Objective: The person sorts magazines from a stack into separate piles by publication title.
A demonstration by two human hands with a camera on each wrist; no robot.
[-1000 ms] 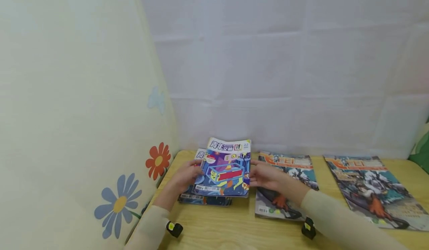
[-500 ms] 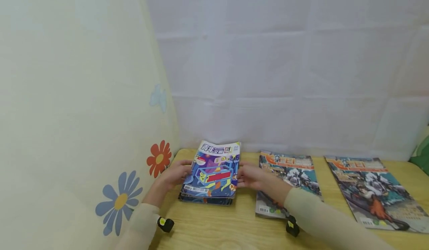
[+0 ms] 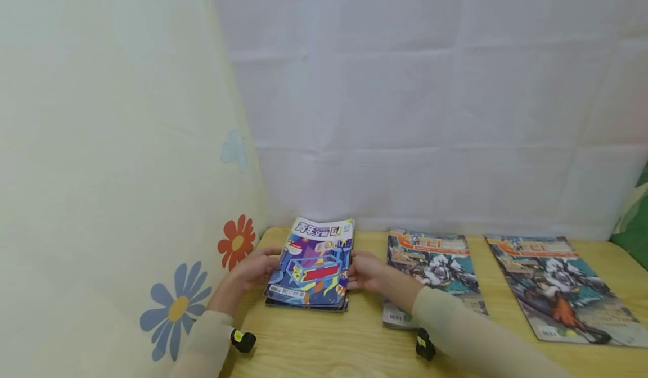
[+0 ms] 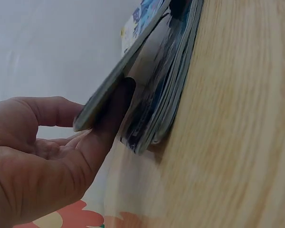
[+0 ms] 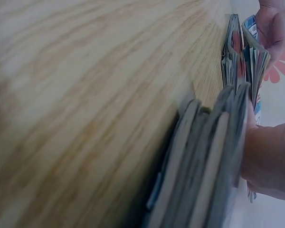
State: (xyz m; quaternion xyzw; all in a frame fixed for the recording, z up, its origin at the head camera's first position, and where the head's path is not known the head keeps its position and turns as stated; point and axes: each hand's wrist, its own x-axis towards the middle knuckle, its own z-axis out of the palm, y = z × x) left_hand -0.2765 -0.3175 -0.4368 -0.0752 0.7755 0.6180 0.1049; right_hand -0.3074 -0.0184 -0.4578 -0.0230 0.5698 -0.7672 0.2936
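A purple-and-blue magazine (image 3: 316, 265) lies over a stack of magazines at the left end of the table. My left hand (image 3: 260, 268) pinches its left edge. In the left wrist view, that edge of the magazine (image 4: 102, 99) is raised off the stack (image 4: 166, 90), one digit of the hand (image 4: 52, 152) in the gap beneath it. On the opposite side, my right hand (image 3: 367, 271) holds the right edge. Thick page edges of a nearer magazine stack (image 5: 199, 161) hide the fingers of the right hand (image 5: 270, 161) in the right wrist view.
Two comic-style magazine piles lie to the right, one in the middle (image 3: 435, 265) and one farther right (image 3: 564, 288). A flowered wall covering (image 3: 126, 170) borders the left side, and a white cloth (image 3: 415, 102) hangs behind the wooden table (image 3: 314, 344).
Both hands have carried the purple-and-blue magazine left and down from the right of the stack, so it now covers most of the magazines below.
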